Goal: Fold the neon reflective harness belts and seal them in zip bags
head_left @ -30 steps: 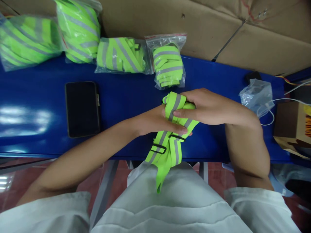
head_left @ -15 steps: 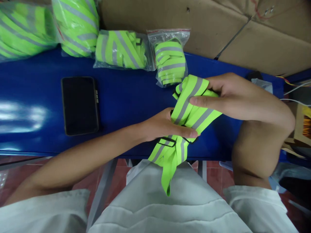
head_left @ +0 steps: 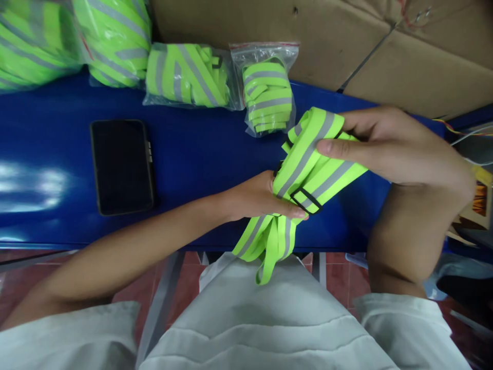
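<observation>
Between my hands is a neon-yellow reflective strap (head_left: 304,154) with grey stripes, folded into several layers. My left hand (head_left: 265,198) is closed around its lower middle, thumb on top, beside a black plastic buckle (head_left: 306,200). My right hand (head_left: 370,144) pinches the upper folds, thumb across the front and the other fingers mostly hidden behind. Below my left hand, loose ends and a narrow loop hang over the table edge in front of my shirt. A clear zip bag (head_left: 269,95) holding a similar strap lies just beyond the bundle.
The blue table (head_left: 208,154) carries a black smartphone (head_left: 122,167) at the left. More bagged straps (head_left: 187,74) line its back edge against large cardboard boxes (head_left: 250,23). Wires (head_left: 468,136) and an open carton (head_left: 475,208) are at the far right.
My right hand has moved up and right, drawing the upper folds with it. The black buckle now shows above my left thumb, and the hanging loop sits higher.
</observation>
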{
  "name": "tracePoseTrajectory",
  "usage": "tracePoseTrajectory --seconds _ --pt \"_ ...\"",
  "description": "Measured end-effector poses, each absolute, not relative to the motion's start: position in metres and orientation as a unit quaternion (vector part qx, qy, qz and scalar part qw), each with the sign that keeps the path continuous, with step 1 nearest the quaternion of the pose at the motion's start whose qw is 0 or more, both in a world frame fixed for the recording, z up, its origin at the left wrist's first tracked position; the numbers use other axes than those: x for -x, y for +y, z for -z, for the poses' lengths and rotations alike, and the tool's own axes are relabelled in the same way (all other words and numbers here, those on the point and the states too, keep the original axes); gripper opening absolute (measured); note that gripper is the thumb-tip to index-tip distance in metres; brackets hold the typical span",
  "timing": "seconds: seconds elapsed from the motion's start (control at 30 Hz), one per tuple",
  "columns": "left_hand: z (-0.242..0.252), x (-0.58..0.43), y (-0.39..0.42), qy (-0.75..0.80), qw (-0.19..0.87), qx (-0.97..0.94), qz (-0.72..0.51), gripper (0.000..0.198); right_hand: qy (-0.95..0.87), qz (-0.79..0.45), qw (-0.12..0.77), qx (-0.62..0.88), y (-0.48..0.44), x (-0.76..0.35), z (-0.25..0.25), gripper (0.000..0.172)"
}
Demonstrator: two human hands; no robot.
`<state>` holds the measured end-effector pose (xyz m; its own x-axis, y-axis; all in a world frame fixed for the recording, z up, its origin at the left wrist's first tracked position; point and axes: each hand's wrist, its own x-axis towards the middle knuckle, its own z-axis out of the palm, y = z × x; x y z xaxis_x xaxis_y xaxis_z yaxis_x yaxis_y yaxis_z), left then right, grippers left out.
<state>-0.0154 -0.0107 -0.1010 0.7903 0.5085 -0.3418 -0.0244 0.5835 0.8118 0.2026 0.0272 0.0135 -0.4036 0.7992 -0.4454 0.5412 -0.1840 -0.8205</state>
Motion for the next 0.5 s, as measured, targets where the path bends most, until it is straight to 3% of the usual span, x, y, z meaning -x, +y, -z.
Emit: tracePoseTrajectory --seconds 0.13,0.23,0.5 --pt "0.107 0.016 -0.011 0.225 0.807 -0.522 -0.160 0.030 -0.546 -0.649 0.176 0.500 0.013 -0.216 0.012 0.025" --pt "0.109 0.015 -0.013 0.183 0.803 -0.550 -0.143 0.026 -0.474 -0.703 0.202 0.490 0.005 -0.220 0.034 0.035" --pt "0.111 0.019 -0.009 0.206 0.732 -0.625 -0.177 0.025 -0.477 -0.694 0.238 0.484 0.002 -0.211 0.078 0.048"
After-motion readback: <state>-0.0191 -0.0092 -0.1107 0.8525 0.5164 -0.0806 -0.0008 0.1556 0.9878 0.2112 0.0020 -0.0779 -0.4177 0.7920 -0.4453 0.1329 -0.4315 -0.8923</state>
